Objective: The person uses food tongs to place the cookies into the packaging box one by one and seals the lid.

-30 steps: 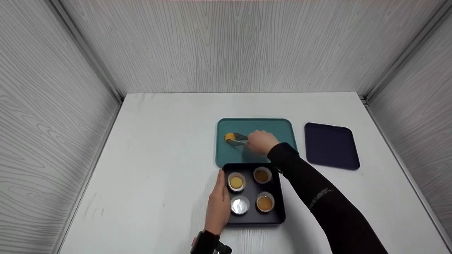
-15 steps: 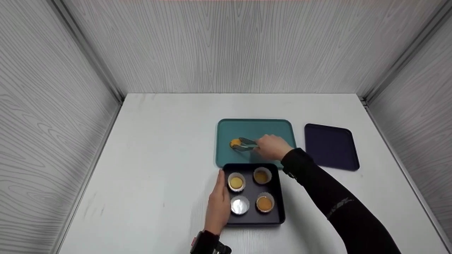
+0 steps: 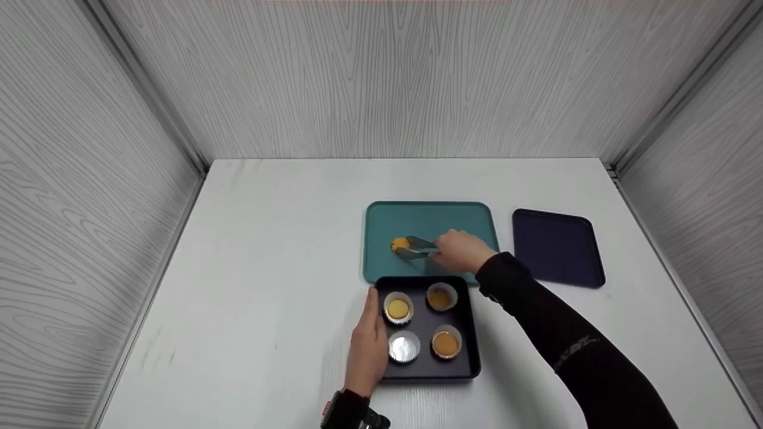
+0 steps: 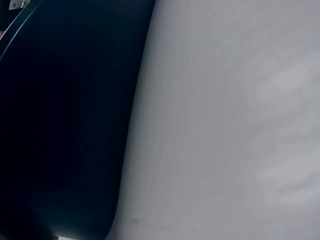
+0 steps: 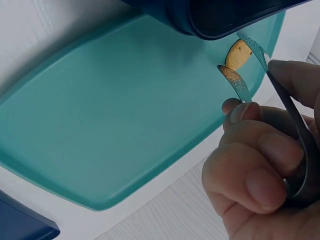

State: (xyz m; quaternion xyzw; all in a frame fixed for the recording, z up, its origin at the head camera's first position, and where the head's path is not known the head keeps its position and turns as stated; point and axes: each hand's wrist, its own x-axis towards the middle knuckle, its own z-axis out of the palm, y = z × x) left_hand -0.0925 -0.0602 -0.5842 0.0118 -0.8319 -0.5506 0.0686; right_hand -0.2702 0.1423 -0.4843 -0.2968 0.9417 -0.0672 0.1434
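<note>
My right hand [image 3: 462, 250] holds a pair of metal tongs [image 5: 290, 106] with perforated tips. Between the tips is a small round golden cookie [image 5: 237, 55] with dark specks, low over the teal tray [image 3: 429, 215]. My left hand [image 3: 368, 354] rests along the left wall of a dark square pan [image 3: 422, 369], fingers straight. Inside the pan stand several fluted cups: a yellow-filled one [image 3: 398, 308], a brown-filled one [image 3: 440, 299], an orange-filled one [image 3: 446, 344] and a bare silver one [image 3: 404, 347]. The left wrist view shows the pan's dark outer wall [image 4: 85, 125] beside the tabletop.
A dark purple tray [image 3: 557, 247] lies on the white table [image 3: 268, 268], right of the teal tray. The pan stands close against the teal tray's near edge. Grey wood-grain panels [image 3: 369, 77] enclose the table at the back and sides.
My right hand, the tongs and the cookie have moved right and toward me across the teal tray, slowing in the last half second. My left hand and the pan have stayed in place.
</note>
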